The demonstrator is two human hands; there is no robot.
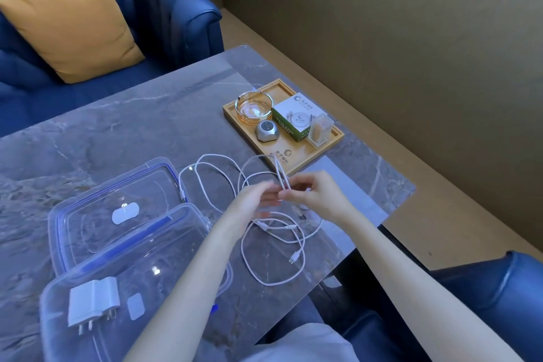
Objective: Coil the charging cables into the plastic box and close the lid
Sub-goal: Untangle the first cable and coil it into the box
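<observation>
Nearest the camera, the clear box sits open on the surface, left of the person's forearms, with a white charger lying inside it. Its lid lies flat just behind it, off the box and touching or nearly touching its far rim.

Beyond the box, to its right, the white cables sprawl in loose overlapping loops, with plugs showing near the middle and toward the near side. Both hands are raised over the far part of this tangle, close together. The right hand pinches a doubled strand between thumb and fingertips; that strand rises away from the person toward a wooden tray. The left hand is blurred; its fingers seem partly spread beside the strand, and whether it grips any cable cannot be told.

Judging by this, coiling has only begun: no cable is in the box yet. The held strand's long axis runs roughly away from the person, while the slack lies below and nearer, between the hands and the body. The box lies down and left of the hands, so the left hand is nearer to it, and a finished coil would have to travel left and toward the person to go in.
</observation>
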